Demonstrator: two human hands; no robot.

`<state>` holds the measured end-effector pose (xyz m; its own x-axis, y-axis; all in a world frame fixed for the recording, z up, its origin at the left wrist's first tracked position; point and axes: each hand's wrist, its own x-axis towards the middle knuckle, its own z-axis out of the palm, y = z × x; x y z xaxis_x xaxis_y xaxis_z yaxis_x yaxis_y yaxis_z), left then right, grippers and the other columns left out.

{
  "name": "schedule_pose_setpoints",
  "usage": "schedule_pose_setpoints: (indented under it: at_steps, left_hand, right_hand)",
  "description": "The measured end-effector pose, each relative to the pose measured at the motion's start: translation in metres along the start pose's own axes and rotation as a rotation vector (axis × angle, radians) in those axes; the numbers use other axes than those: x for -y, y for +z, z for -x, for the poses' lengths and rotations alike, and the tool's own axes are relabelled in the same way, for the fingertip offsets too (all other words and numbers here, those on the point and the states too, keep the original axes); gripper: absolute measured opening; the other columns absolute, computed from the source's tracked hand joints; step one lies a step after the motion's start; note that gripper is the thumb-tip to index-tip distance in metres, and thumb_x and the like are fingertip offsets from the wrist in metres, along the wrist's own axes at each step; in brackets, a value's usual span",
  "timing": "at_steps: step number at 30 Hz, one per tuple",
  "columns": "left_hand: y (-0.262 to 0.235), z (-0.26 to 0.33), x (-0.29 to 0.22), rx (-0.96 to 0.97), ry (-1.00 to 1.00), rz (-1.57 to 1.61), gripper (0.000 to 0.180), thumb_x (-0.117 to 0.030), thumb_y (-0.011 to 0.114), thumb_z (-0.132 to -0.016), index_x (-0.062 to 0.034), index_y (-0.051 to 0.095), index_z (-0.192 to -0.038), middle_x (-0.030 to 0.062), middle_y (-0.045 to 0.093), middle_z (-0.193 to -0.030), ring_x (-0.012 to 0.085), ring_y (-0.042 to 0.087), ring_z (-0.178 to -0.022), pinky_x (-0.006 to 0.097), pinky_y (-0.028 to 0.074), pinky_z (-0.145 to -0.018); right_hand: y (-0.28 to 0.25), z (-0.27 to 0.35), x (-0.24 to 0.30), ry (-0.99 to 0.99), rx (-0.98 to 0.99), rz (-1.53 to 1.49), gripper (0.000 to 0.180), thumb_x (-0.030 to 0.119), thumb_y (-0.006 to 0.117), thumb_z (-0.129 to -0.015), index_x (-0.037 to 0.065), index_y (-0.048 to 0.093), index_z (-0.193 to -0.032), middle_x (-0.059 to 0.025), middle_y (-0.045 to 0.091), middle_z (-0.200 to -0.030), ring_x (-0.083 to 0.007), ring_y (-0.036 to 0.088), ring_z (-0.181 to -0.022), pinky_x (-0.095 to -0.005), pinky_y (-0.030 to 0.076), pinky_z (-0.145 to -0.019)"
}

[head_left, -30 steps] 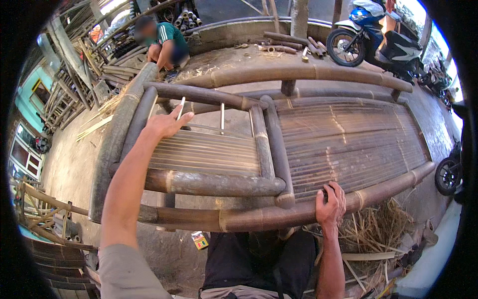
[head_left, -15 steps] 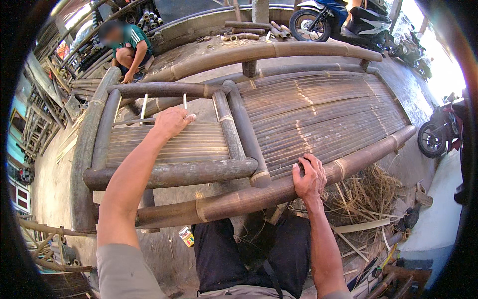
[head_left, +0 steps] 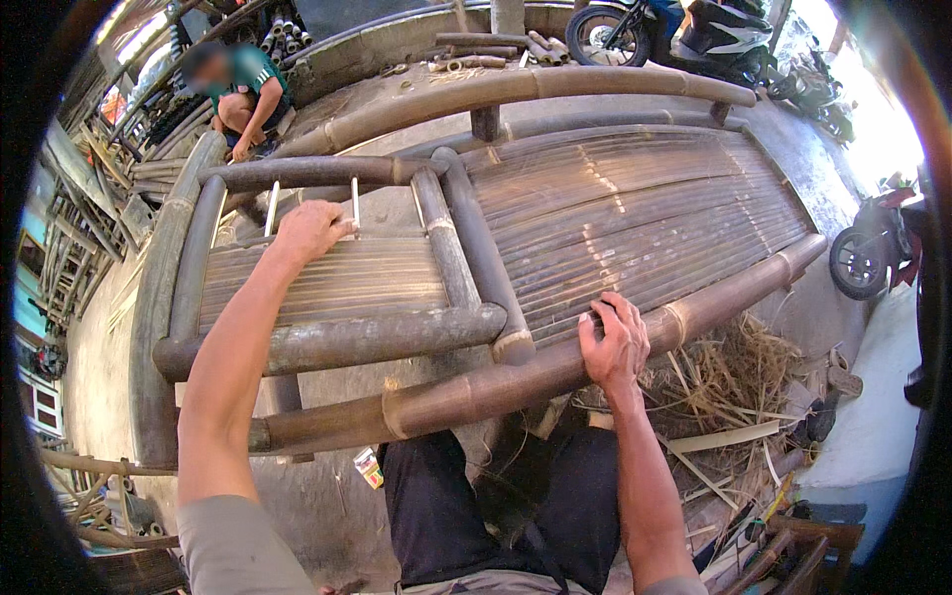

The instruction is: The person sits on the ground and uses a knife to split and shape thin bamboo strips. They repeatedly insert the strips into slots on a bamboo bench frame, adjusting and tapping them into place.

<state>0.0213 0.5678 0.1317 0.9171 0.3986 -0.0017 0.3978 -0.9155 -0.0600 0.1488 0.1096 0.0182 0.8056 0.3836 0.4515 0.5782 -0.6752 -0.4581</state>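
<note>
A long dark bamboo lounger frame (head_left: 486, 400) lies before me, with a smaller slatted headrest section at its left. My left hand (head_left: 312, 230) is closed over the far edge of the headrest's bamboo slats (head_left: 367, 273), at the uppermost slat; its fingertips are hidden. Beside it, two thin pale rods (head_left: 273, 206) cross the gap up to the headrest's top rail (head_left: 382, 172). My right hand (head_left: 615, 342) rests on the thick near rail, fingers bent and apart from the thumb, their tips by the edge of the slatted seat (head_left: 635, 218).
A person in a green shirt (head_left: 260, 74) crouches at the far left. Motorbikes (head_left: 684, 35) stand at the back and right. Bamboo shavings (head_left: 734, 372) and strips lie right of my legs. A small coloured packet (head_left: 368, 467) is on the floor by my left knee.
My left hand has drawn in its thumb, and the loose upper slat lies closer to the others. My right hand keeps its place on the rail. The whole view has shifted slightly.
</note>
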Motion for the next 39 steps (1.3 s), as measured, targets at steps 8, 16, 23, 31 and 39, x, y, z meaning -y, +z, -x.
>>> schedule_pose_setpoints:
  at_steps: [8, 16, 23, 31, 39]
  left_hand:
    - [-0.002, 0.002, 0.003, 0.191, -0.2, -0.083, 0.068, -0.063, 0.039, -0.1, -0.0064, 0.076, -0.098, 0.0248, 0.072, -0.107, 0.0427, 0.067, -0.104, 0.054, 0.051, -0.092]
    - [0.028, -0.014, -0.039, -0.29, 0.241, -0.057, 0.048, -0.045, 0.048, -0.1, -0.0033, 0.071, -0.1, 0.0184, 0.072, -0.109, 0.0378, 0.068, -0.106, 0.051, 0.052, -0.093]
    - [0.062, -0.035, -0.095, 0.07, -0.014, 0.002, 0.04, -0.039, 0.047, -0.101, -0.0063, 0.07, -0.107, 0.0229, 0.071, -0.106, 0.0424, 0.067, -0.102, 0.055, 0.052, -0.09]
    - [0.057, -0.043, -0.09, 0.029, -0.023, -0.01, 0.044, -0.042, 0.049, -0.097, -0.006, 0.075, -0.098, 0.0251, 0.072, -0.103, 0.043, 0.068, -0.099, 0.055, 0.053, -0.089]
    - [0.061, -0.047, -0.101, 0.084, 0.022, 0.053, 0.045, -0.043, 0.045, -0.097, -0.0095, 0.075, -0.099, 0.0217, 0.072, -0.105, 0.0425, 0.068, -0.099, 0.055, 0.053, -0.086]
  right_hand:
    - [0.002, 0.001, -0.002, -0.014, -0.022, 0.0, 0.03, 0.027, 0.07, -0.085, 0.005, 0.074, -0.105, -0.0098, 0.066, -0.123, -0.0321, 0.06, -0.117, -0.0457, 0.047, -0.1]
    - [0.002, 0.0, -0.003, -0.007, -0.014, 0.002, 0.032, 0.03, 0.067, -0.086, 0.006, 0.074, -0.106, -0.0096, 0.066, -0.124, -0.0315, 0.06, -0.117, -0.0454, 0.047, -0.101]
    - [0.0, 0.001, -0.001, 0.004, -0.011, -0.019, 0.033, 0.03, 0.067, -0.086, 0.004, 0.074, -0.106, -0.0107, 0.066, -0.123, -0.0319, 0.06, -0.118, -0.0454, 0.047, -0.101]
    - [0.004, 0.0, -0.003, 0.018, -0.024, -0.005, 0.034, 0.031, 0.067, -0.086, 0.005, 0.074, -0.106, -0.0099, 0.065, -0.124, -0.0312, 0.059, -0.118, -0.0449, 0.046, -0.101]
    - [0.005, 0.002, -0.003, 0.007, -0.024, -0.005, 0.034, 0.031, 0.068, -0.084, 0.005, 0.074, -0.106, -0.0097, 0.065, -0.124, -0.031, 0.059, -0.118, -0.0446, 0.046, -0.102]
